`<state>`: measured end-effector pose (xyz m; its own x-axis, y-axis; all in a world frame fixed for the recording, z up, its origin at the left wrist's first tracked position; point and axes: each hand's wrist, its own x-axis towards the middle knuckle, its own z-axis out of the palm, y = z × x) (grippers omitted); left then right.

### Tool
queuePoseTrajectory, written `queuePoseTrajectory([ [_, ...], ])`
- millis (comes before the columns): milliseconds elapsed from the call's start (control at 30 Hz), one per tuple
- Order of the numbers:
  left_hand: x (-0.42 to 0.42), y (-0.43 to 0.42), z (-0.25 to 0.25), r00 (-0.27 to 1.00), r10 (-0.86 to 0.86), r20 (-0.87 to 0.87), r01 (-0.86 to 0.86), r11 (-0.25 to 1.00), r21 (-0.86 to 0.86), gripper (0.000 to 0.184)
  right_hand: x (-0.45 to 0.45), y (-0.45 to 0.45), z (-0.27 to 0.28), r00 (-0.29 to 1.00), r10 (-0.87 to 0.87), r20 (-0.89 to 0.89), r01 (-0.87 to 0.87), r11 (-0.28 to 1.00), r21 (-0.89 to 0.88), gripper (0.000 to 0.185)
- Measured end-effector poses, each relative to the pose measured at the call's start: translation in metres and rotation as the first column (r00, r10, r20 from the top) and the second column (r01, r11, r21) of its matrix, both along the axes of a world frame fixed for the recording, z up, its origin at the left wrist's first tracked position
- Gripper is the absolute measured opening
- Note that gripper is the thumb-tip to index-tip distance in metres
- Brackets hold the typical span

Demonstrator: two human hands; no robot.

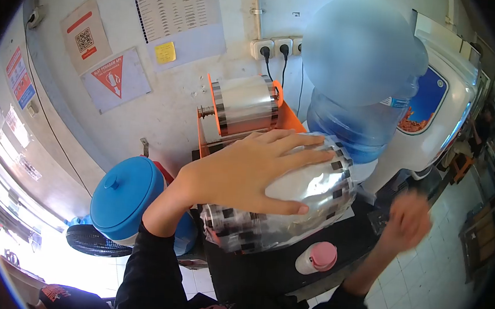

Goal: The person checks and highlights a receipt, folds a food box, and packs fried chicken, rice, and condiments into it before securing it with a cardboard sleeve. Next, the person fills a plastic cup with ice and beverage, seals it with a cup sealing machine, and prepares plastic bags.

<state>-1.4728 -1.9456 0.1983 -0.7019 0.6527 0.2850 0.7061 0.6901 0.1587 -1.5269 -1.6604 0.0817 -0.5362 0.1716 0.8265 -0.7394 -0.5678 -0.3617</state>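
My left hand (246, 169) rests flat, fingers spread, on top of a large roll of clear plastic film (320, 185) with dark checkered bands at both ends. The roll lies on a black tabletop, and loose crinkled film hangs at its left end. Off to the right, apart from the roll, is my right hand (409, 222). It is blurred, with the fingers curled in, and what they may hold cannot be made out. Behind the roll, a second film roll (245, 104) sits on an orange holder (290, 118).
A white bottle with a pink lid (323, 256) stands at the table's front. Left is a blue-lidded container (127, 195), with a black fan (95, 240) beyond it. A blue water jug (347, 121) stands behind the roll, beside a white machine (434, 110). Plugs fill wall sockets (275, 48).
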Motion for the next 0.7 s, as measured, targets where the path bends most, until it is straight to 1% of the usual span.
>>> queuePoseTrajectory([
  [33,-0.002,0.000,-0.001,1.000,0.003,0.001,-0.003,1.000,-0.002,0.070,0.017,0.004,-0.019,0.989,-0.127,-0.078,0.129,0.992,0.014,0.036],
  [67,-0.004,-0.001,-0.002,1.000,-0.007,-0.027,0.007,1.000,0.000,0.068,0.029,0.007,-0.035,0.988,-0.124,-0.090,0.115,0.988,-0.101,0.043],
  [100,-0.005,-0.001,-0.003,0.998,-0.017,-0.052,0.018,1.000,0.004,0.067,0.037,0.011,-0.046,0.990,-0.109,-0.088,0.100,0.990,-0.100,0.044],
  [167,-0.005,-0.001,-0.003,0.999,-0.018,-0.047,0.018,1.000,-0.001,0.067,0.048,0.016,-0.060,0.992,-0.099,-0.081,0.090,0.990,-0.107,0.046],
  [233,-0.006,-0.001,-0.001,0.999,-0.024,-0.044,0.024,1.000,-0.012,0.068,0.054,0.017,-0.068,0.979,-0.200,0.029,0.202,0.975,-0.090,0.046],
  [300,-0.005,0.001,-0.001,0.998,-0.042,-0.038,0.043,0.999,0.019,0.068,0.056,0.016,-0.070,0.981,-0.194,0.027,0.195,0.976,-0.101,0.046],
  [367,-0.004,0.001,0.000,0.999,-0.045,-0.030,0.045,0.999,0.000,0.068,0.057,0.016,-0.069,0.982,-0.190,0.023,0.191,0.976,-0.108,0.045],
  [433,-0.004,0.003,0.002,0.998,-0.045,-0.036,0.045,0.999,-0.012,0.068,0.056,0.017,-0.066,0.988,-0.157,-0.017,0.155,0.986,-0.067,0.045],
  [500,-0.002,0.004,0.004,0.999,-0.010,0.036,0.011,0.999,-0.031,0.073,0.055,0.017,-0.068,0.986,-0.163,-0.024,0.161,0.985,-0.068,0.046],
  [533,-0.002,0.004,0.005,0.999,-0.012,0.036,0.013,0.999,-0.034,0.073,0.055,0.017,-0.068,0.986,-0.164,-0.029,0.162,0.985,-0.064,0.046],
  [633,-0.004,0.001,0.001,1.000,-0.023,0.021,0.024,0.999,-0.037,0.070,0.056,0.017,-0.066,0.984,-0.174,-0.036,0.173,0.984,-0.038,0.046],
  [700,-0.007,-0.001,-0.002,0.999,-0.022,-0.025,0.021,0.999,-0.034,0.065,0.058,0.016,-0.064,0.983,-0.183,-0.028,0.183,0.983,-0.028,0.046],
])
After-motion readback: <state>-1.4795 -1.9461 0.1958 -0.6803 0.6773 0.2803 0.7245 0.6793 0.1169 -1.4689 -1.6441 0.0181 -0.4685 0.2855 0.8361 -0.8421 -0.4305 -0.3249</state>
